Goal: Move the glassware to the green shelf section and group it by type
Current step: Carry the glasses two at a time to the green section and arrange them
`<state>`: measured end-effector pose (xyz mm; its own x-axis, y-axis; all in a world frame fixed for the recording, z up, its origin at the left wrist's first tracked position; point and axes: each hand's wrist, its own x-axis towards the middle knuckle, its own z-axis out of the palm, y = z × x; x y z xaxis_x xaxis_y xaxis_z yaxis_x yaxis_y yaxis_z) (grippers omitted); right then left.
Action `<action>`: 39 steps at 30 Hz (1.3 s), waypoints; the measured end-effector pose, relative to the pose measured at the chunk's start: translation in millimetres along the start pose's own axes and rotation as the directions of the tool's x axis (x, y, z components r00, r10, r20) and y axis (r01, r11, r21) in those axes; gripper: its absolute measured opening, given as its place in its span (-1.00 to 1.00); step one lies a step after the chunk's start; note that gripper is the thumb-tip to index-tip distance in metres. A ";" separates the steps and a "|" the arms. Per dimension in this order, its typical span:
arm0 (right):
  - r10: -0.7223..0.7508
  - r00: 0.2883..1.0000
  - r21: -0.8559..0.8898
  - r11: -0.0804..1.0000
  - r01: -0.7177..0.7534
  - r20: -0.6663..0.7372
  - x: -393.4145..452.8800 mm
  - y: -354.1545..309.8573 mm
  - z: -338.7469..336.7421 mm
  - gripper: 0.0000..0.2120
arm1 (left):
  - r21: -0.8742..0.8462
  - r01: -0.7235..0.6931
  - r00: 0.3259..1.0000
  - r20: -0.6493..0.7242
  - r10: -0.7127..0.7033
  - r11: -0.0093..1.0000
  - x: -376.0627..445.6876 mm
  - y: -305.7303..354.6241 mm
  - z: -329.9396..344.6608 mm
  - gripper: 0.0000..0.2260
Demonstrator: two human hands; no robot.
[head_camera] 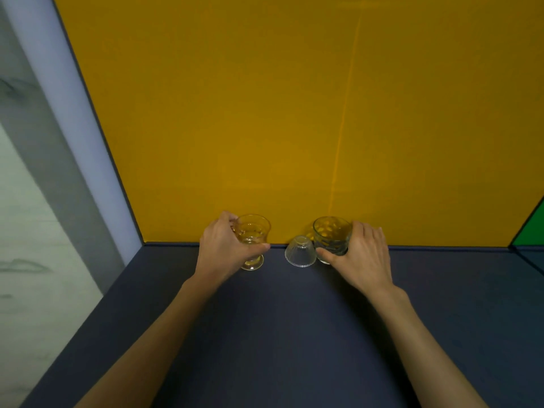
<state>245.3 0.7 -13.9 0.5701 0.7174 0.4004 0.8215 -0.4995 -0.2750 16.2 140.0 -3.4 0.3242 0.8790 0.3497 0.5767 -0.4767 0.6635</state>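
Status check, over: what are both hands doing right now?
Left hand grips footed clear glass. Right hand grips dimpled clear tumbler. Upturned ribbed glass bowl stands between, touching the tumbler. Green section far right.

A yellow back panel [265, 113] stands behind the dark blue shelf floor [279, 334], with a faint vertical seam right of centre. At left, a pale lavender side panel [73, 98] borders a marbled grey-white wall [23, 216].

The green section [531, 235] is mostly cut off by the right edge.
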 end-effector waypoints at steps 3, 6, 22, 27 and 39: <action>-0.002 1.000 0.005 1.000 0.002 -0.015 4.0 -2.9 4.7 -0.07 | -0.079 0.019 0.999 -0.035 -0.022 0.997 -7.0 4.5 -7.8 -0.28; 0.010 1.000 -0.003 1.000 -0.010 -0.024 7.3 -2.9 9.6 -0.07 | -0.090 0.013 0.999 -0.037 -0.017 0.996 -14.2 6.8 -13.5 -0.32; 0.061 0.996 0.443 0.896 -0.027 -0.062 -11.4 -17.7 -8.1 -0.03 | -0.288 -0.011 0.999 -0.051 -0.004 0.958 -35.3 16.4 -25.2 -0.37; 0.152 0.985 0.595 0.801 -0.071 -0.087 -27.5 -26.4 -30.1 -0.08 | -0.303 -0.042 0.999 -0.036 0.033 0.952 -40.7 31.7 -23.4 -0.32; 0.332 0.923 0.563 0.808 -0.172 -0.194 -105.3 7.6 -85.0 -0.19 | -0.367 -0.167 0.978 0.059 0.202 0.915 -65.8 82.6 -1.9 -0.36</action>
<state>191.3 -119.8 16.1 0.7983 0.4021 0.4483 0.5675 -0.2534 -0.7834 41.0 42.8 29.6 0.4779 0.7621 0.4369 0.1983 -0.5781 0.7915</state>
